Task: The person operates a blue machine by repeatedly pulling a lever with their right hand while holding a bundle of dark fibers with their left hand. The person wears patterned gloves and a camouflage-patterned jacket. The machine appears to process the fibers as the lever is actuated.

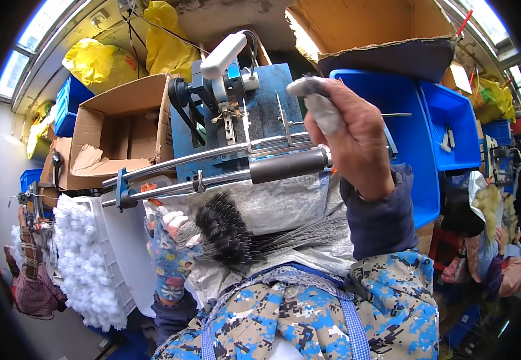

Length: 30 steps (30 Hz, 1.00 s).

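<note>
My right hand (356,135) is raised over the blue machine (266,90), with white wraps on its thumb and a finger. Its fingers are bent together; whether anything small is pinched in them is hidden. Low on the left, my left hand (169,255) wears a patterned glove with white fingertips. It is curled beside a bundle of black bristle brushes (221,228), and what its fingers hold, if anything, is hard to see. Thin wire stems (299,237) run right from the bundle across a silvery sheet (272,213) on my lap.
Metal rods with a grey roller (290,166) cross in front of the machine. Left of me, a white crate (107,258) is beside fluffy white pieces (83,264). A cardboard box (122,129) stands behind; blue bins (413,174) are at right. Other people work at both sides.
</note>
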Tool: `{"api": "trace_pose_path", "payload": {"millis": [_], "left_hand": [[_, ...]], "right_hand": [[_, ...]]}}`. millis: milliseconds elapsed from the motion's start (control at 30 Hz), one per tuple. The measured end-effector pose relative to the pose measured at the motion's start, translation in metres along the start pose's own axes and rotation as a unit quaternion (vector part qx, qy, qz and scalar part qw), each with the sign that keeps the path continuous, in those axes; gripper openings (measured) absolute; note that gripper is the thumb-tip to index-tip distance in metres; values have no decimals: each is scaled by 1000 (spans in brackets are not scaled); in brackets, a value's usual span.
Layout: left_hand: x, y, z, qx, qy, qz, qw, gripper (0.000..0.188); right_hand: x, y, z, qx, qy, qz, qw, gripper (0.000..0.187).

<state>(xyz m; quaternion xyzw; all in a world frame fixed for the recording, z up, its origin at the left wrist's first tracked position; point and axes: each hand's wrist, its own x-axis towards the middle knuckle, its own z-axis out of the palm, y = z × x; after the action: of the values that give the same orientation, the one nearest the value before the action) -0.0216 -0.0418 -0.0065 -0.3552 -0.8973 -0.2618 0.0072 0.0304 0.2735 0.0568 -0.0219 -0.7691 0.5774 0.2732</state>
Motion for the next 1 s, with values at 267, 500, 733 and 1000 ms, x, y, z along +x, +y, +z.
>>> {"api": "trace_pose_path", "payload": {"millis": [267, 500, 733, 1000], "left_hand": [[-23, -39, 29, 71, -78, 11, 994, 30], [-20, -34, 30, 56, -1, 10, 998, 26], [-6, -3, 29, -74, 38, -38, 996, 21], [-13, 9, 27, -312, 100, -141, 934, 13]], "right_hand": [[43, 122, 52, -537, -123, 3, 835, 15], [41, 137, 57, -529, -131, -13, 838, 15], [45, 136, 56, -505, -155, -14, 849, 15], [41, 133, 58, -545, -135, -32, 827, 13]]}}
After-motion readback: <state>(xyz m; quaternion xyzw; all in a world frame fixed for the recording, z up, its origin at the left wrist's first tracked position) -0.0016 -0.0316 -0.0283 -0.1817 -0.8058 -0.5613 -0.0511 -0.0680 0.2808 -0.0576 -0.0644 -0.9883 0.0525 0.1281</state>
